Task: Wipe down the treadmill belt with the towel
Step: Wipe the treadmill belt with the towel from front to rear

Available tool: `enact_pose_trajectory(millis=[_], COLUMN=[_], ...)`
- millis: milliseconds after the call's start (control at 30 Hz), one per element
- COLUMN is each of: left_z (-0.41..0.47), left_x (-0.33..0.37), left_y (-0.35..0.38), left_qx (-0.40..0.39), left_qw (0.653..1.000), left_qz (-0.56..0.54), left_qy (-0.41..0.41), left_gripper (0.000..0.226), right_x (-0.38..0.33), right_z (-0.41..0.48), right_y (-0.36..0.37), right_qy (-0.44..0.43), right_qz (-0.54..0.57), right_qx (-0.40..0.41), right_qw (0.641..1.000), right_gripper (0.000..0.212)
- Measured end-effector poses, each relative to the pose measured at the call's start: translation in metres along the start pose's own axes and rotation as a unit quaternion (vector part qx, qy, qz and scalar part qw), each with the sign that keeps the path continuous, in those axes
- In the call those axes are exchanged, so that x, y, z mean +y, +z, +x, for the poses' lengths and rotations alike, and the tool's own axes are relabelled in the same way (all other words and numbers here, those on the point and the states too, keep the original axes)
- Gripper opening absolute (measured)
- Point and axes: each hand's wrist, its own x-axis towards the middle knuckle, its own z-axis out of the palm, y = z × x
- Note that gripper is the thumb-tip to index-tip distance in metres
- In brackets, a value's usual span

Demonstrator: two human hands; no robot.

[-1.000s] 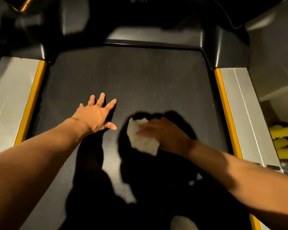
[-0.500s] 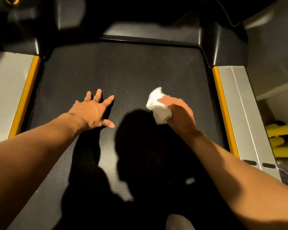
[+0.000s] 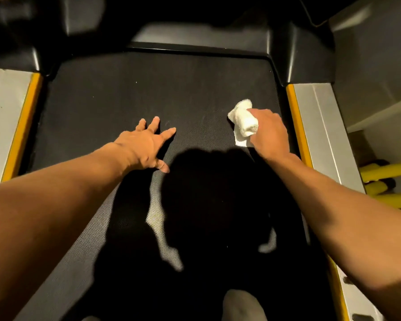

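White terry towel (image 3: 243,122), bunched into a soft wad, sits on the belt (image 3: 167,89) close to its right edge and toward its front end, just beside the yellow strip (image 3: 298,126). The right hand (image 3: 270,135) covers the wad's right side with its fingers curled round the cloth in a grip. The bulk of the cloth sticks out to the left and ahead of the knuckles, and a flat corner lies on the belt on the wad's near side. The left hand (image 3: 146,147) is planted flat nearer the belt's middle, fingers spread, holding nothing, well apart from the towel.

The towel looks light, limp and compressible (nothing in it to break). It will likely drag rather than glide on the textured rubber. A grip round the bulk of the wad, palm bearing down, should keep it from unrolling. A pinch at the loose corner would probably let it flap. The band of belt just under the motor cover (image 3: 195,35) lies ahead of the cloth.
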Motion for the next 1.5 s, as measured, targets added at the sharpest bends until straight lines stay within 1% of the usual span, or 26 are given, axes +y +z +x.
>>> enact_pose_trajectory(millis=[33,100,200,233,300,367,400,433,500,567,633,733,767,800,833,867,967,1033,1067,1133,1200,1267,1333,1400,1433,1500], left_z=[0.000,0.003,0.003,0.002,0.001,0.002,0.003,0.003,0.003,0.000,-0.004,-0.013,-0.017,-0.023,-0.026,-0.026,-0.026,-0.024,-0.023,-0.022,-0.022,-0.024,-0.029,-0.031,-0.030,-0.029], left_x=[-0.002,-0.005,-0.006,-0.006,-0.007,-0.008,-0.007,-0.006,-0.005,-0.002,0.004,0.008,0.008,0.010,0.013,0.015,0.027,0.032,0.032,0.031,0.031,0.032,0.031,0.029,0.027,0.024], left_y=[-0.003,-0.008,-0.009,-0.007,-0.004,-0.003,-0.003,-0.004,-0.002,0.002,0.009,0.019,0.021,0.023,0.028,0.033,0.048,0.053,0.054,0.055,0.056,0.056,0.058,0.058,0.058,0.057], left_qx=[-0.005,-0.010,-0.012,-0.010,-0.005,0.000,0.003,0.005,0.009,0.012,0.016,0.035,0.033,0.026,0.025,0.032,0.073,0.100,0.104,0.105,0.110,0.111,0.114,0.126,0.132,0.133], left_qw=[1.000,1.000,1.000,1.000,1.000,1.000,1.000,1.000,1.000,0.999,0.997,0.993,0.992,0.991,0.990,0.990,0.988,0.982,0.980,0.979,0.978,0.974,0.972,0.970,0.968,0.963], left_qz=[0.001,0.000,-0.001,0.003,0.008,0.006,0.005,0.004,-0.012,-0.039,-0.063,-0.097,-0.109,-0.116,-0.117,-0.110,-0.099,-0.116,-0.125,-0.127,-0.136,-0.158,-0.173,-0.187,-0.197,-0.218], left_qy=[0.003,0.005,0.004,0.003,0.002,0.001,-0.001,-0.004,-0.018,-0.035,-0.049,-0.061,-0.062,-0.065,-0.071,-0.078,-0.098,-0.109,-0.113,-0.116,-0.113,-0.115,-0.107,-0.091,-0.086,-0.081], left_gripper=[0.108,0.108,0.110,0.110,0.110,0.110,0.110,0.110,0.108,0.103,0.094,0.081,0.079,0.079,0.081,0.084,0.087,0.085,0.085,0.085,0.085,0.086,0.086,0.087,0.087,0.088], right_x=[-0.005,-0.013,-0.019,-0.018,-0.012,0.004,0.013,0.014,0.011,0.002,-0.002,0.001,0.003,0.007,0.012,0.017,0.007,-0.005,-0.006,0.004,0.024,0.036,0.033,0.010,-0.005,-0.031], right_z=[-0.002,-0.024,-0.081,-0.086,-0.063,-0.021,-0.010,-0.013,-0.043,-0.083,-0.099,-0.067,-0.046,-0.032,-0.024,-0.025,-0.071,-0.106,-0.115,-0.107,-0.088,-0.068,-0.067,-0.091,-0.107,-0.133], right_y=[-0.003,0.009,0.026,0.024,0.019,0.013,0.011,0.003,0.003,0.003,0.000,-0.006,-0.007,-0.008,-0.008,-0.005,0.006,0.017,0.017,0.005,-0.004,-0.005,0.001,0.008,0.012,0.015], right_qy=[-0.008,-0.092,-0.320,-0.353,-0.282,-0.090,-0.030,-0.006,-0.084,-0.105,-0.103,0.004,0.053,0.117,0.167,0.159,-0.044,-0.166,-0.191,-0.156,-0.061,0.016,0.048,0.026,-0.017,-0.087], right_qz=[-0.017,0.020,0.055,0.048,0.027,-0.050,-0.071,-0.051,0.060,0.157,0.168,0.287,0.255,0.180,0.125,0.087,0.018,0.075,0.099,0.170,0.137,0.070,0.031,0.084,0.118,0.136], right_qx=[-0.002,0.001,0.001,-0.015,0.006,0.011,-0.003,-0.019,0.029,0.054,0.037,0.029,0.031,-0.009,-0.042,-0.039,0.045,-0.030,-0.057,0.008,0.081,0.079,0.066,0.035,0.029,0.007], right_qw=[1.000,0.996,0.946,0.934,0.959,0.995,0.997,0.998,0.994,0.981,0.980,0.958,0.965,0.977,0.977,0.983,0.998,0.983,0.975,0.973,0.985,0.994,0.996,0.996,0.992,0.987], right_gripper=[0.009,0.014,0.036,0.042,0.034,0.025,0.024,0.026,0.032,0.025,0.028,0.026,0.038,0.045,0.043,0.036,0.026,0.035,0.040,0.039,0.027,0.023,0.025,0.022,0.023,0.037])
